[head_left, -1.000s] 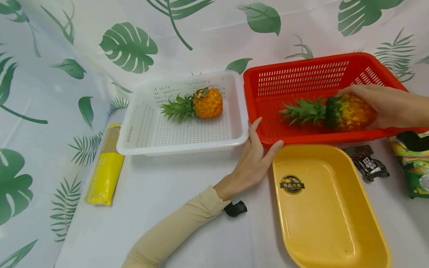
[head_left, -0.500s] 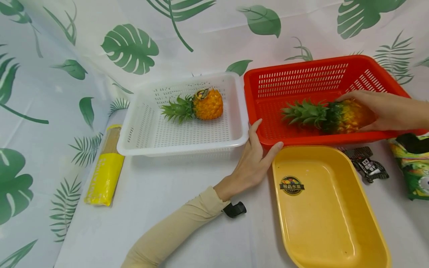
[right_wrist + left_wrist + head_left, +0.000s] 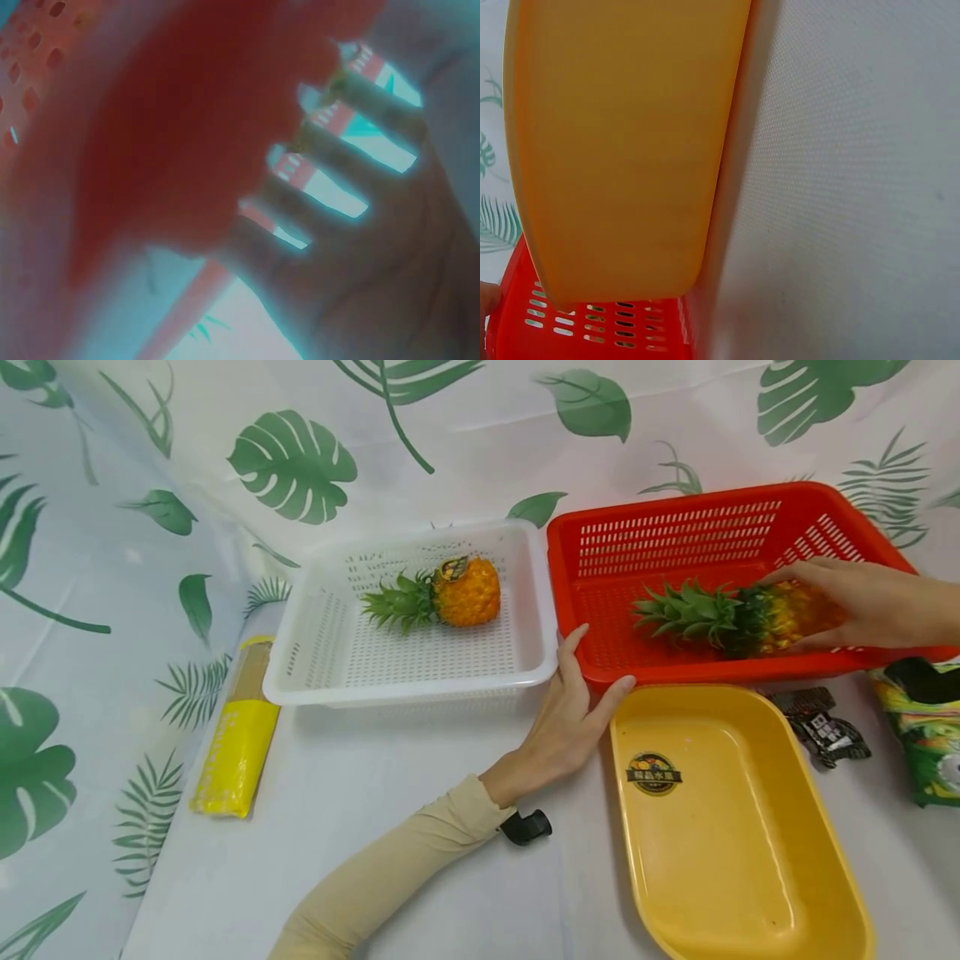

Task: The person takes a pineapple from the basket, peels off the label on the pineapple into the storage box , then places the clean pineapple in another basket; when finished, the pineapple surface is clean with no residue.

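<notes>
In the head view my right hand [image 3: 862, 602] lies over a pineapple [image 3: 757, 618], green at the crown end and orange behind, which lies on its side in the red basket [image 3: 615, 668]. Its fingers are on the far side of the fruit and the thumb on the near side. In the right wrist view the fingers [image 3: 352, 142] look straight and spread, with a blurred red shape hiding their tips. My left hand [image 3: 558, 727] touches the red basket's front left corner with spread fingers, beside the white basket [image 3: 405, 689]. A smaller orange pineapple [image 3: 467, 593] with a label lies in that basket.
A yellow tub [image 3: 720, 827] with a round sticker stands before the red basket and fills much of the left wrist view. A yellow packet [image 3: 236, 752] lies at left. Black wrappers [image 3: 825, 727] and a green bag [image 3: 933, 743] lie at right.
My right hand has spread slightly, its thumb coming into view on the near side of the pineapple. The pineapple has shifted a little to the right. My left hand stays put.
</notes>
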### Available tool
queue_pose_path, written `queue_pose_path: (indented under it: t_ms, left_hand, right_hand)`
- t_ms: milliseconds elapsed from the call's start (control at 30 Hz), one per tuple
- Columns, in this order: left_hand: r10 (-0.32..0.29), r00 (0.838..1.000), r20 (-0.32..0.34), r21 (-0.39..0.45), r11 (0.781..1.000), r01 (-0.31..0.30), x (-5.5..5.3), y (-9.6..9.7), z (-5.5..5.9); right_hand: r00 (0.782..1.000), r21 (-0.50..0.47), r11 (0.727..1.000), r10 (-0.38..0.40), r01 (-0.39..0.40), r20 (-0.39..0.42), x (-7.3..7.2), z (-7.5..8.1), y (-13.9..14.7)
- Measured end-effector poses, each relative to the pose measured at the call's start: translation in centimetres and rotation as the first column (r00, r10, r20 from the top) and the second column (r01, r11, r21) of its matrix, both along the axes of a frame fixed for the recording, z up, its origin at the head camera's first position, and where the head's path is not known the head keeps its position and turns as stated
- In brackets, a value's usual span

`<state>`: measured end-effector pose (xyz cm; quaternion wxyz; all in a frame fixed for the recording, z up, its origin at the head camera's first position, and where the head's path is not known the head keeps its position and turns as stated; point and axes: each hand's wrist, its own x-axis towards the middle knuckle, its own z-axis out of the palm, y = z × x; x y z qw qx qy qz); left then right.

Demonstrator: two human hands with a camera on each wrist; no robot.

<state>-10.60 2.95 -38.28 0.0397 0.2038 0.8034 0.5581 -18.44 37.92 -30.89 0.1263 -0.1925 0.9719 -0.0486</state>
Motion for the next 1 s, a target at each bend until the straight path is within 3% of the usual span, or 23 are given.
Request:
queue_pose_path:
  t_ms: [233, 633, 1000]
  left_hand:
    - [-0.005, 1.0, -0.007, 0.0, 1.0, 0.005, -0.1, 0.0, 0.0]
    - [0.006, 1.0, 0.008, 0.004, 1.0, -0.006, -0.1, -0.1, 0.0]
    - [-0.003, 1.0, 0.011, -0.003, 1.0, 0.003, 0.0, 0.0, 0.0]
  right_hand:
    - [0.999, -0.012, 1.0, 0.026, -0.026, -0.047, 0.5, 0.5, -0.1]
    - [0.995, -0.042, 0.998, 0.031, -0.036, -0.098, 0.6, -0.1, 0.0]
    - [0.998, -0.034, 0.999, 0.012, -0.014, -0.064, 1.1, 0.8, 0.1]
